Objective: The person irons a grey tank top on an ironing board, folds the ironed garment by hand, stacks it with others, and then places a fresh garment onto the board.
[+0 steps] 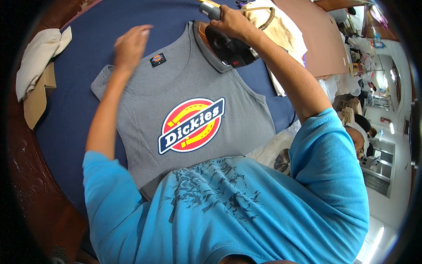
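A grey tank top (241, 103) lies spread on a dark blue ironing surface (79, 101), with a large red, yellow and navy printed emblem (192, 125) on its chest and a small black neck label (157, 60). My right hand (231, 21) is closed around the handle of a black clothes iron (226, 48), which rests over the top's right shoulder strap. My left hand (131, 47) is near the left shoulder strap and neckline; it looks slightly blurred, its fingers stretched out and nothing visible in them.
A coiled cord (268, 20) runs beside the iron, over cream folded cloth (288, 33). On the far left, an off-white cloth (39, 53) lies by an open cardboard box (41, 94). A brown board (318, 39) stands at the right; people and bagged goods are beyond.
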Demonstrator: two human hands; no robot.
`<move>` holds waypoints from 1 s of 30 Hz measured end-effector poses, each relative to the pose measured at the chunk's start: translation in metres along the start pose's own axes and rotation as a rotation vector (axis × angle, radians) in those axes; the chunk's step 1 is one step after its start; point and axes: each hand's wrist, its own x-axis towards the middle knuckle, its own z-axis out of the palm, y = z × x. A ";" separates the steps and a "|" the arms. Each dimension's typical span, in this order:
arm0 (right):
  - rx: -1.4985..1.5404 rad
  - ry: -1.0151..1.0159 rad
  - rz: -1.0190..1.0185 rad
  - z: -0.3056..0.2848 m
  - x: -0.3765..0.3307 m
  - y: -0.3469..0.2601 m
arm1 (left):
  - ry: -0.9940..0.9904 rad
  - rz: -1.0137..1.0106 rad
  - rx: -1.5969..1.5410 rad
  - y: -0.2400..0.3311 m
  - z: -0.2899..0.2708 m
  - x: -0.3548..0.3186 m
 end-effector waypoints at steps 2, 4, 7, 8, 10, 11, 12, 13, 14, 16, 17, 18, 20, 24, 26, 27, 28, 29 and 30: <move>-0.026 -0.052 -0.043 -0.004 -0.033 -0.005 | 0.000 0.029 -0.314 0.036 0.046 0.019; -0.026 -0.178 0.011 -0.018 -0.070 -0.014 | -0.008 0.050 -0.414 0.049 0.086 0.030; -0.017 -0.277 0.109 -0.034 -0.116 -0.013 | -0.142 0.135 -0.092 0.051 0.137 0.028; -0.010 -0.291 0.125 -0.040 -0.131 -0.009 | -0.199 0.181 0.188 0.054 0.148 0.021; -0.022 -0.272 0.197 -0.047 -0.161 -0.005 | -0.313 0.205 0.493 0.058 0.158 0.017; -0.042 -0.238 0.254 -0.047 -0.178 -0.004 | -0.373 0.181 0.517 0.059 0.157 0.020; -0.063 -0.204 0.308 -0.046 -0.192 -0.003 | -0.432 0.156 0.543 0.060 0.155 0.022; -0.021 -0.165 0.391 -0.045 -0.203 0.000 | -0.407 0.172 0.559 0.059 0.156 0.021; -0.022 -0.165 0.409 -0.047 -0.211 0.003 | -0.381 0.187 0.575 0.056 0.156 0.021; -0.024 -0.161 0.442 -0.053 -0.227 0.010 | -0.367 0.198 0.584 0.059 0.158 0.019; 0.006 -0.194 0.419 -0.054 -0.237 0.008 | -0.379 0.186 0.588 0.058 0.157 0.019; -0.001 -0.219 0.407 -0.058 -0.244 0.001 | -0.390 0.173 0.591 0.056 0.156 0.019; -0.009 -0.250 0.382 -0.053 -0.262 -0.004 | -0.407 0.174 0.642 0.058 0.156 0.019; 0.022 -0.108 0.658 -0.057 -0.270 0.016 | -0.417 0.188 0.643 0.062 0.153 0.020; -0.051 -0.069 0.616 -0.060 -0.274 0.026 | -0.416 0.189 0.638 0.056 0.154 0.021; -0.061 -0.067 0.598 -0.063 -0.278 0.026 | -0.415 0.189 0.635 0.053 0.155 0.021; -0.069 -0.070 0.581 -0.064 -0.282 0.027 | -0.408 0.199 0.640 0.053 0.155 0.021; -0.021 -0.029 0.577 -0.061 -0.286 0.029 | -0.400 0.209 0.646 0.053 0.156 0.021; -0.046 -0.016 0.563 -0.061 -0.283 0.031 | -0.393 0.219 0.651 0.053 0.156 0.021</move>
